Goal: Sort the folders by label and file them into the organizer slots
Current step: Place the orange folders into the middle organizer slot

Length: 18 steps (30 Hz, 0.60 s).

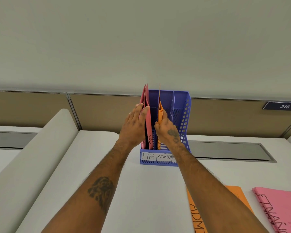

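A blue three-slot organizer [183, 115] stands on the white desk against the partition, with front labels HR and ADMIN; my right forearm hides the third label. Pink folders [147, 118] stand upright in the HR slot, and my left hand [134, 125] holds them, thumb on one side and fingers on the other. An orange folder [160, 108] stands in the ADMIN slot, pinched at its near edge by my right hand [166, 130]. The rightmost slot looks empty.
An orange folder marked ADMIN [196, 214] lies on the desk at the lower right, partly under my right arm. Beside it lies a pink folder stack marked FINANCE [280, 209]. A curved white divider [40, 157] runs along the left. A grey cable tray [225, 152] sits behind the organizer.
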Each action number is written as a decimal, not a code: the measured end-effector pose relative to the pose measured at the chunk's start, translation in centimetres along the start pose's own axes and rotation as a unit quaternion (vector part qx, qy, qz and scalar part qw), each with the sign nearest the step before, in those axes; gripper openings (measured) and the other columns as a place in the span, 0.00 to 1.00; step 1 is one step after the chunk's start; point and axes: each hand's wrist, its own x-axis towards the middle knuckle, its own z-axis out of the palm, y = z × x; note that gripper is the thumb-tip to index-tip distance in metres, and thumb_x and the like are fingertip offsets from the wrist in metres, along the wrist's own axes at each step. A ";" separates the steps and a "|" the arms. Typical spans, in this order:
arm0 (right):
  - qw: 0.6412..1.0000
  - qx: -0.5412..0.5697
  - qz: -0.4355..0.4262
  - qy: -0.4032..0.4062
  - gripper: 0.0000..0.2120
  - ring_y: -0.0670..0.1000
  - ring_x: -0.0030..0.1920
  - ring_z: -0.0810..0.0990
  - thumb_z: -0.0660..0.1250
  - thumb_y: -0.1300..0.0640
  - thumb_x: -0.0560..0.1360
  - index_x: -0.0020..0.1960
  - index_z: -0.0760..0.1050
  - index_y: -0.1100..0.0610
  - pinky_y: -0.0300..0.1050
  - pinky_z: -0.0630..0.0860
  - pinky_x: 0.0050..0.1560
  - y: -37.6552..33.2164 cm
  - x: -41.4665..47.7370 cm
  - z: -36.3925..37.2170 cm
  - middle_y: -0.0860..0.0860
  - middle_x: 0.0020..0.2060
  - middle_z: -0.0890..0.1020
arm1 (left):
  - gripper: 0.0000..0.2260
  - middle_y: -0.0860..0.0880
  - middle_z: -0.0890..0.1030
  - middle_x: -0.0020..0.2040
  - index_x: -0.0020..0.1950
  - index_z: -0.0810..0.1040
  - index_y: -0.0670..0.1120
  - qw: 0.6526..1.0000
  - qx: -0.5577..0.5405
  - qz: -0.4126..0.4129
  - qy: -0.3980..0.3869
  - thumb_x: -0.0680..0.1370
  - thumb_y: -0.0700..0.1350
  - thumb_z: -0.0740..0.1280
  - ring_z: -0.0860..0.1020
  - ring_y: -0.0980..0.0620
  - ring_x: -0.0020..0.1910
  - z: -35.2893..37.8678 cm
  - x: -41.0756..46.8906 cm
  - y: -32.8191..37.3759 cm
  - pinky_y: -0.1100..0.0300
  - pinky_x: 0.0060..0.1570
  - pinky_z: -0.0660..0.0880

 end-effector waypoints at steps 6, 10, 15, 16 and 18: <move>0.999 -0.029 0.010 -0.043 0.36 0.59 0.52 0.81 0.61 0.44 0.78 0.75 0.41 0.44 0.56 0.79 0.47 0.0 -0.5 -0.8 0.59 0.61 0.77 | 0.44 0.44 0.43 0.81 0.81 0.43 0.51 0.999 -0.002 -0.015 -0.033 0.75 0.47 0.71 0.42 0.44 0.80 -0.5 0.1 0.0 0.45 0.76 0.51; 0.996 -0.054 0.016 -0.063 0.40 0.60 0.57 0.79 0.62 0.43 0.77 0.76 0.37 0.47 0.57 0.78 0.51 0.3 -1.4 -1.5 0.60 0.66 0.73 | 0.46 0.43 0.40 0.81 0.81 0.40 0.52 0.999 0.011 -0.023 -0.047 0.75 0.46 0.71 0.40 0.43 0.80 -0.7 -0.5 0.1 0.43 0.77 0.50; 0.994 -0.065 0.035 -0.083 0.42 0.58 0.60 0.77 0.62 0.43 0.78 0.78 0.36 0.51 0.57 0.76 0.55 0.5 -2.8 -3.1 0.59 0.68 0.71 | 0.49 0.43 0.40 0.81 0.80 0.36 0.54 0.997 0.028 -0.041 -0.059 0.74 0.44 0.72 0.39 0.43 0.80 -1.0 -2.4 0.1 0.42 0.77 0.52; 0.993 -0.069 0.040 -0.082 0.42 0.58 0.60 0.76 0.62 0.43 0.78 0.78 0.36 0.51 0.56 0.75 0.55 0.5 -3.1 -3.5 0.59 0.68 0.71 | 0.49 0.43 0.39 0.81 0.80 0.36 0.54 0.996 0.030 -0.045 -0.064 0.75 0.44 0.72 0.39 0.43 0.80 -1.1 -2.8 0.1 0.42 0.77 0.52; 0.992 -0.078 0.045 -0.084 0.42 0.58 0.61 0.76 0.63 0.43 0.78 0.78 0.37 0.51 0.56 0.75 0.56 0.4 -4.1 -4.4 0.59 0.67 0.71 | 0.49 0.43 0.39 0.81 0.80 0.35 0.53 0.996 0.028 -0.051 -0.072 0.75 0.48 0.71 0.38 0.43 0.80 -1.4 -3.7 0.4 0.41 0.77 0.51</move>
